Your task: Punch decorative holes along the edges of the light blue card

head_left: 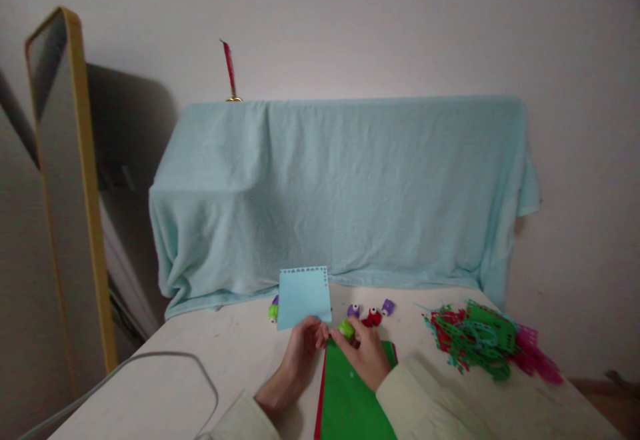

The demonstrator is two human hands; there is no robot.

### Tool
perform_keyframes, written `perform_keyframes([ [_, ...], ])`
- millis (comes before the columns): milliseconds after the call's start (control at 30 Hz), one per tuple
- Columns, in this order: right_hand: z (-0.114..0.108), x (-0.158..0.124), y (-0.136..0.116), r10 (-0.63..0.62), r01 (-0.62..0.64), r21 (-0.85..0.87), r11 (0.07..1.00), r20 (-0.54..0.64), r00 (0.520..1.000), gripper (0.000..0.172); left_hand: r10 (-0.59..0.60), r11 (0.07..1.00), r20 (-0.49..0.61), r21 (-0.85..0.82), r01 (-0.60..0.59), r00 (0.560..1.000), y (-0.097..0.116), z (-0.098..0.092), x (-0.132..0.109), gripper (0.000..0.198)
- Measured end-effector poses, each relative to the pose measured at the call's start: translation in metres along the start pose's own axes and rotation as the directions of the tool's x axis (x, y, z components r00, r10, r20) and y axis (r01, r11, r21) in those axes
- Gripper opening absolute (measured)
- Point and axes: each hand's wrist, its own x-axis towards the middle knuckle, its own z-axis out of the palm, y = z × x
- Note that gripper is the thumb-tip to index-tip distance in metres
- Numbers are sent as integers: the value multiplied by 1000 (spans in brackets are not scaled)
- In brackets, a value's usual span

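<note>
We observe the right hand (pixel 369 352) with thumb and fingers closed about a small lime-green piece (pixel 345 329), just above the far end of a green sheet (pixel 353 397). The left hand (pixel 303 343) sits just beside it, fingers curled near the lower edge of a light-blue sheet (pixel 303 299); we cannot tell whether they grasp anything.

We record small cutouts along the light-blue sheet's top edge and upper right side. A red sheet (pixel 320 408) shows from beneath the green one. Beyond the right hand we find a red piece (pixel 371 319) between two purple pieces (pixel 388 307). At the light-blue sheet's left edge we note a second lime-green item (pixel 273 311). A heap of cut paper (pixel 483 335) lies well apart, on the right of the table (pixel 235 353).
</note>
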Motion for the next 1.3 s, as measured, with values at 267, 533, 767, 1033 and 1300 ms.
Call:
perform_keyframes([
  [267,1,0,1,-5,5,6,1000,5,1000,29,20,1000,14,0,-20,1000,-2,-3,4,30],
  [533,-1,-1,0,-3,3,-13,1000,29,1000,27,46,989,9,-138,-44,999,0,2,-1,23],
  [767,0,0,-1,-8,9,-20,1000,43,999,26,35,990,-24,-139,-38,999,-4,0,1,19],
  [1033,0,-1,0,-8,9,-17,1000,55,998,28,17,1000,-22,0,-17,1000,-2,1,1,35],
  [1300,4,-2,4,-11,13,-31,999,65,998,29,57,998,-1,18,-57,998,3,4,0,34],
])
